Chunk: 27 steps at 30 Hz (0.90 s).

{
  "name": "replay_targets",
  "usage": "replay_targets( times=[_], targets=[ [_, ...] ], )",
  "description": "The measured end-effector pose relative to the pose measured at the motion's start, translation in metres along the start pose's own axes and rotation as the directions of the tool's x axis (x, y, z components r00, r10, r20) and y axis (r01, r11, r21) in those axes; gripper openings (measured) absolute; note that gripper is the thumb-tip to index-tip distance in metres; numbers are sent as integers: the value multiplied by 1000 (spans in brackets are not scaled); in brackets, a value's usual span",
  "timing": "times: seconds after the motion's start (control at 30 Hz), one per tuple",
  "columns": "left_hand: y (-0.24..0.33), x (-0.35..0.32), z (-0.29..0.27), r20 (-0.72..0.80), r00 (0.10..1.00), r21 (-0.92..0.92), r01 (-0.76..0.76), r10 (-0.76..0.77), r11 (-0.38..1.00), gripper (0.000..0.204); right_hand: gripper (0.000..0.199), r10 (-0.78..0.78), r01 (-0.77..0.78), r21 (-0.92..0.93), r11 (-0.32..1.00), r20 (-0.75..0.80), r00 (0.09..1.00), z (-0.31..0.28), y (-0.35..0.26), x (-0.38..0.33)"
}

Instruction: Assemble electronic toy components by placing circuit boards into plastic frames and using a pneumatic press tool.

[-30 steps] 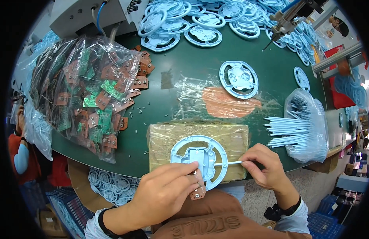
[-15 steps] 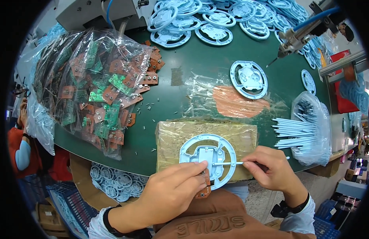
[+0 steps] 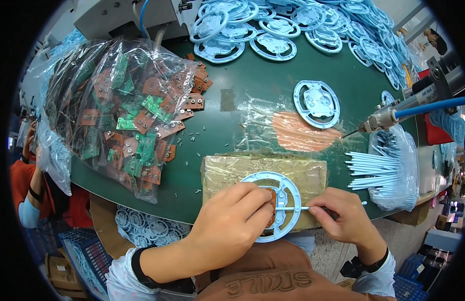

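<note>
**A:** Green bench top point(image 3: 242, 85), crowded. My landmark is the tan taped pad point(image 3: 312, 173) at the near edge. Behind it and to the left, a clear bag of small circuit boards point(image 3: 122, 115); far behind it, a heap of pale blue rings point(image 3: 312, 25); to its right, a bag of thin blue rods point(image 3: 388, 168).

**B:** And the piece in hand?

**A:** One pale blue plastic ring frame point(image 3: 285, 193) lies flat on the pad's near half, overhanging the near edge a little. My left hand point(image 3: 227, 233) is closed over its left side, fingertips pinning a small brown circuit board point(image 3: 270, 200) in the centre. My right hand point(image 3: 343, 218) pinches a thin pale rod point(image 3: 295, 208), its tip reaching to the frame's hub.

**B:** How will it handle?

**A:** I judge it light and stiff, but the spokes look thin, likely to flex or snap if levered. Best gripped by the outer rim, not the spokes. The board looks rigid; hold it by its edges. The rod is slender, probably bendy, so pinch near the working end.

**B:** Slippery?

**A:** Smooth moulded plastic, so possibly; the pad should help it stay put.
</note>
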<state>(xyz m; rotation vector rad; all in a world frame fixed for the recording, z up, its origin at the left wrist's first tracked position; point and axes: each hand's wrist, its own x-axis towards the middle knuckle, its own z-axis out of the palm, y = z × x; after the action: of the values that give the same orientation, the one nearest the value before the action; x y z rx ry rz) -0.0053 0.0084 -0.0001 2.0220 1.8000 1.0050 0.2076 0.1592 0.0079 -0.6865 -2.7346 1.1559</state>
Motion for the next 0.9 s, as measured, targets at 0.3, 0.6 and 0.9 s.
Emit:
replay_targets(
  times=[0.3, 0.6, 0.9],
  targets=[
    [3, 4, -2, 76, 997, 41, -6, 2, 999, 21, 6, -26, 26, 3, 1000, -18, 1000, -1, 0, 0],
    [7, 0, -2, 119, 987, -76, 115, -105, 990, 34, 7, -67, 63, -70, 996, -54, 996, 1, -2, 0],
    [4, -9, 5, 72, 994, -55, 81, -77, 995, 48, 9, -40, 36, -90, 995, -44, 998, 4, -2, -3]
  ],
)
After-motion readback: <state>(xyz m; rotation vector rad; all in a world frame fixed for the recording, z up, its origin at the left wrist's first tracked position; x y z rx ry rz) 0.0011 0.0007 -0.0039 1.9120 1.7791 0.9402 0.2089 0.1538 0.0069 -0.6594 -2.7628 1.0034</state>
